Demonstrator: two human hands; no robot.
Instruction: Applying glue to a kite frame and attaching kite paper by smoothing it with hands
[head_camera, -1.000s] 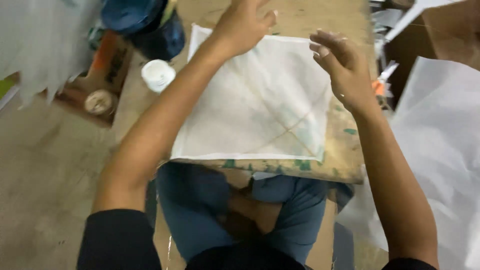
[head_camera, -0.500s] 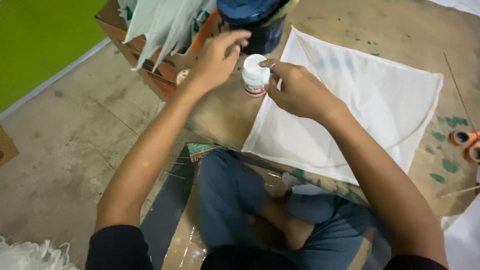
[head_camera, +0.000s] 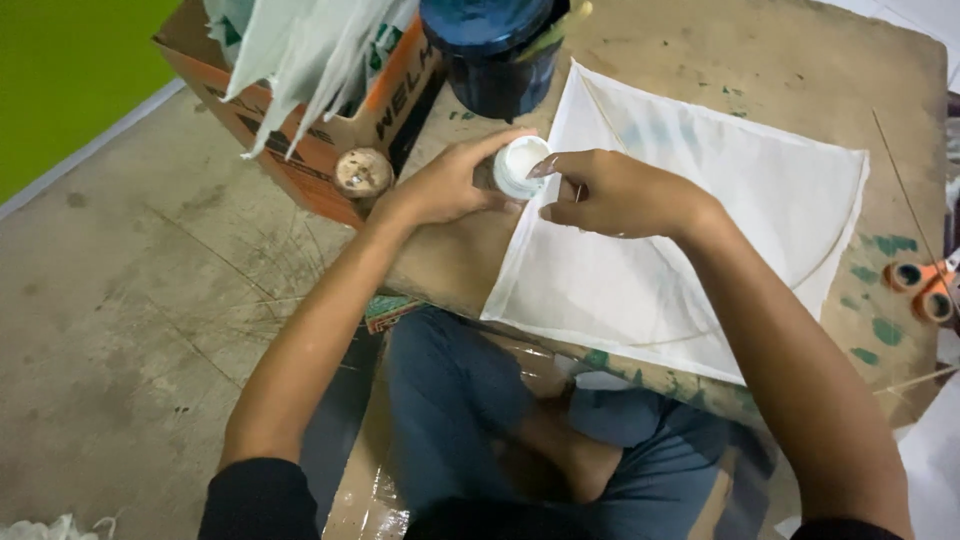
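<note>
Gripping the small white jar (head_camera: 520, 166) in my curled left hand (head_camera: 450, 185), my right hand (head_camera: 615, 192) dips pinched fingertips into it, beside the white paper sheet (head_camera: 690, 230)

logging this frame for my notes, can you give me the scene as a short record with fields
setting: person seated cross-legged at a low brown board on a concrete floor
left hand: steadies a small white jar
right hand: fingertips at the jar's open top
sheet: white kite-shaped paper lies flat on the board, under the right hand
behind jar: dark blue container
left of jar: orange cardboard box holding white paper pieces
far right: orange tape rolls
hidden: the jar's contents cannot be told
</note>
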